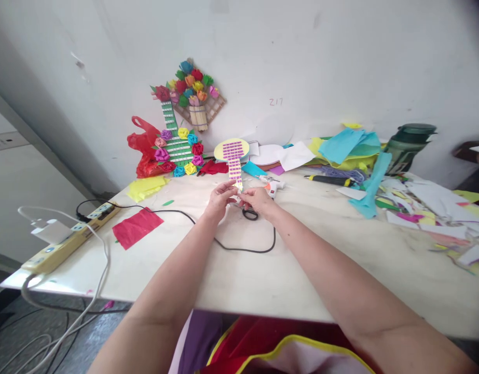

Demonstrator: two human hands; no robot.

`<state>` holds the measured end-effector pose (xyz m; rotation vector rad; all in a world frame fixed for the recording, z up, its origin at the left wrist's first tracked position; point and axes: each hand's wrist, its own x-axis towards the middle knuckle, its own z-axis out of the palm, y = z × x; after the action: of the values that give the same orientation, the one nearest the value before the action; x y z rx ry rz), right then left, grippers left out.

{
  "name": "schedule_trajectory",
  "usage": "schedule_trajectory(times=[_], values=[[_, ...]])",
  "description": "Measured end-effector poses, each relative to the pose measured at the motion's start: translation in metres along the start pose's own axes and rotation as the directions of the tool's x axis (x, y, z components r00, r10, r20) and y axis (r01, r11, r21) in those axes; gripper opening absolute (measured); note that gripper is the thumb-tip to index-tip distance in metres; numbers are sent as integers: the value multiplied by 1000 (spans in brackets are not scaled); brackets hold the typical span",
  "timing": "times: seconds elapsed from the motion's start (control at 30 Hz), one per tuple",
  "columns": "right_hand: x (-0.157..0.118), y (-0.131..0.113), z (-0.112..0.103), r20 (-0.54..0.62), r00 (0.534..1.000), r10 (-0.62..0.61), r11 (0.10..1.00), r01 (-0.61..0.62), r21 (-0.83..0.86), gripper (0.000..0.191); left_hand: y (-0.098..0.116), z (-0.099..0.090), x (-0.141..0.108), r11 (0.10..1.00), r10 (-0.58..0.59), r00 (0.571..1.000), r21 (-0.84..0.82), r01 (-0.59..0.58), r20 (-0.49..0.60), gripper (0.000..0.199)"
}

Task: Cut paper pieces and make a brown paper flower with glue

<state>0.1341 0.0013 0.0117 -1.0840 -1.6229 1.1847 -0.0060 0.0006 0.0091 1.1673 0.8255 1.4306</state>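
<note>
A red garment edged in yellow [227, 345] is showing below the near edge of the bench [243, 288]. At left, a yellow power strip [48, 255] is carrying a white charger [52, 232]; a black cable [245, 251] is looping across the bench, and a red sheet [137, 227] is lying apart. A black ring [250, 214] is resting just below the hands. The left hand [219, 201] and right hand [260, 201] are meeting, fingers narrow, pinching a small pale bit [240, 191] too tiny to identify. The purple-striped yellow craft piece [233, 151] is extending away from them, its narrow end lying at the fingertips. A glue gun [272, 189] is lying beside the right hand. Farther right, paper scraps [434, 208] are spreading near a dark green bottle [406, 150]. Behind at left, a green, flower-trimmed craft [177, 150] is standing, and a paper-flower bouquet [190, 85] is hanging against the wall [320, 62].
</note>
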Motion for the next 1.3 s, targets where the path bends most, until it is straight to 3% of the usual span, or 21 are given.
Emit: schedule_trajectory(times=[0.13, 0.43, 0.7, 0.8, 0.97, 1.07, 1.17, 1.3], values=[[-5, -6, -1, 82, 996, 15, 999, -18, 35, 15, -1, -3, 1, 1000, -19, 999, -14, 19, 39, 31], [-6, -3, -5, 241, 971, -5, 1000, 0, 20, 15, -2, -5, 1, 998, -64, 998, 18, 64, -2, 24], [-2, 6, -4, 252, 968, -13, 995, -13, 99, 17, -1, -8, 2, 999, -42, 999, 32, 41, 13, 26], [-2, 4, -3, 222, 975, 13, 990, -43, 131, 16, 0, -8, 2, 997, -61, 998, 40, 59, 27, 28], [-2, 1, -1, 104, 994, 40, 967, -65, 245, 18, 2, -8, 0, 994, -66, 986, 96, 52, 153, 23], [-3, 0, 1, 92, 995, 26, 962, -50, 269, 17, 3, -8, -1, 993, -41, 976, 121, 16, 212, 22], [-3, -2, 0, 96, 995, 37, 967, -60, 249, 15, 6, -10, 0, 991, -15, 984, 132, -9, 180, 25], [-1, -4, -5, -94, 995, 39, 984, -22, 178, 15, 11, -13, 1, 981, -23, 993, 196, 0, 115, 30]])
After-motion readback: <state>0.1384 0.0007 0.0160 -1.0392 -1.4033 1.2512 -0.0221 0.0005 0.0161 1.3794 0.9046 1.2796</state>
